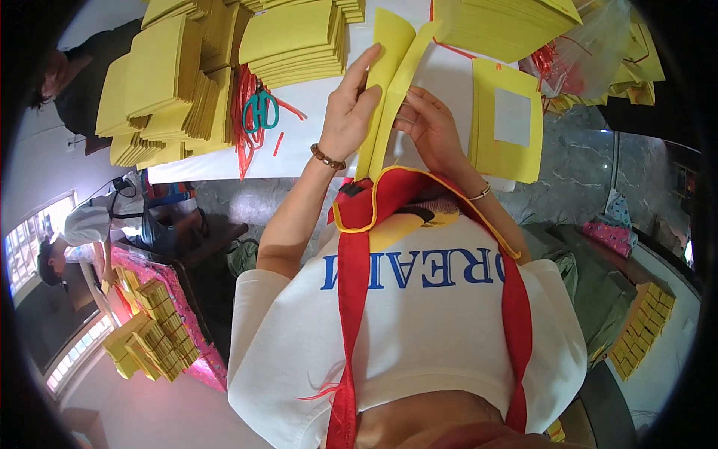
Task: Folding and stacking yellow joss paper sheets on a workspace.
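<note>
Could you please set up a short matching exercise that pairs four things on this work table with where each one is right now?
Things:
1. folded yellow sheet
2. green-handled scissors
3. yellow sheet with a pale square
4. bead bracelet

Places:
A. on the left wrist
B. flat on the white table, right of the right hand
C. held between the left hand and the right hand
D. among red strips, beside the yellow stacks on the left

Pairs: 1-C, 2-D, 3-B, 4-A

Clear plastic bag (598,45) — crumpled, red-trimmed — at the table's far right.
</note>
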Demonstrator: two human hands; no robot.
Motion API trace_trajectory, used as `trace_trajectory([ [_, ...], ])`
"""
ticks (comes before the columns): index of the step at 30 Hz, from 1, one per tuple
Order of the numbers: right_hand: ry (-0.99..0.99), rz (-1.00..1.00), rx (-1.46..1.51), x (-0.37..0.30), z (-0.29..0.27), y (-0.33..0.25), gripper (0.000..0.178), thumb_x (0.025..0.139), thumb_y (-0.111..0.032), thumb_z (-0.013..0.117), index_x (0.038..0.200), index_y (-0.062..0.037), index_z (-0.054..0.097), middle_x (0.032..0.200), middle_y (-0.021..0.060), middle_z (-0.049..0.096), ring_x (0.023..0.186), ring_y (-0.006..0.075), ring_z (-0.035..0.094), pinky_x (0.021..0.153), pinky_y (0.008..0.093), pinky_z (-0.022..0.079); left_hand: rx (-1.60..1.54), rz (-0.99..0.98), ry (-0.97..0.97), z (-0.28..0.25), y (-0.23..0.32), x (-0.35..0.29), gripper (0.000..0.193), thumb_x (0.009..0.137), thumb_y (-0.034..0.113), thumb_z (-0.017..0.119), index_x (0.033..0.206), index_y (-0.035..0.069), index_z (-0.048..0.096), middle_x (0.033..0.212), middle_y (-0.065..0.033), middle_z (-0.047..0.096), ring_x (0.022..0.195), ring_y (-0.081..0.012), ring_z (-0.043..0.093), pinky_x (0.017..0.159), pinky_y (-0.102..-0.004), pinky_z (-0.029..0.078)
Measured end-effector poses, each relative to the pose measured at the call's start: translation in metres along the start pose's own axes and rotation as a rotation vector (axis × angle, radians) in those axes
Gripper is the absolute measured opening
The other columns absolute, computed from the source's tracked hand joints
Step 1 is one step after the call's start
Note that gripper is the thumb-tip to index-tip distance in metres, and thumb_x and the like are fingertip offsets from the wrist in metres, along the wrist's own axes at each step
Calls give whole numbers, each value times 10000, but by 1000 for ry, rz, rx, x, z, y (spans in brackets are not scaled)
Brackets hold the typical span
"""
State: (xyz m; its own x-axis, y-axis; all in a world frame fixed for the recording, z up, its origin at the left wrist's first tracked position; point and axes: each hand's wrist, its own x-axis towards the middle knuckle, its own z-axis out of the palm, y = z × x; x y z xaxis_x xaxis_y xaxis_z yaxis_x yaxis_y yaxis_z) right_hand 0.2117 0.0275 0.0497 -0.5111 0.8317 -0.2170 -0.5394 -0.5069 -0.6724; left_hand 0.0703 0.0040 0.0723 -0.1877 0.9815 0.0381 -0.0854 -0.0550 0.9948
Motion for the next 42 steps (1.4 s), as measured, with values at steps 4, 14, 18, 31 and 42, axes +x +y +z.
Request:
trace_trajectory([
  [4,20,9,41,7,-2,3,252,899,-180,477,1077,-12,535,1028,75,586,946,181,577,801,340,484,49,-107,-102,-7,-3,6,324,831,96,513,1139,3,548,996,-108,599,882,-127,557,780,-247,447],
  [14,-10,-29,-129,6,4,-7,296,900,-172,477,1144,-12,529,1097,81,555,980,155,542,837,321,461,111,-140,-204,-15,6,19,480,799,44,595,1249,-16,440,1094,-96,563,997,-119,514,844,-231,402],
  [18,343,-414,-409,12,-10,-3,340,874,-134,519,1191,-17,479,1122,73,528,1036,162,498,919,313,396,-378,-156,-158,-23,22,21,601,793,-41,528,1342,11,288,1223,-127,502,1074,-175,514,886,-256,410],
  [31,509,-204,-407,8,-82,-19,467,863,-151,530,1294,-62,373,1193,68,471,1027,151,486,850,250,397,-29,-307,42,-28,-104,20,531,787,-82,459,1302,-13,348,1079,-86,576,892,-122,553,736,-240,444],
  [42,851,-332,-653,-64,-179,-84,391,841,-122,561,1211,-20,483,1165,98,513,1020,154,496,883,267,384,567,-29,118,-35,-104,7,581,790,97,560,1309,-16,327,1066,-196,548,895,-270,551,753,-322,439],
])
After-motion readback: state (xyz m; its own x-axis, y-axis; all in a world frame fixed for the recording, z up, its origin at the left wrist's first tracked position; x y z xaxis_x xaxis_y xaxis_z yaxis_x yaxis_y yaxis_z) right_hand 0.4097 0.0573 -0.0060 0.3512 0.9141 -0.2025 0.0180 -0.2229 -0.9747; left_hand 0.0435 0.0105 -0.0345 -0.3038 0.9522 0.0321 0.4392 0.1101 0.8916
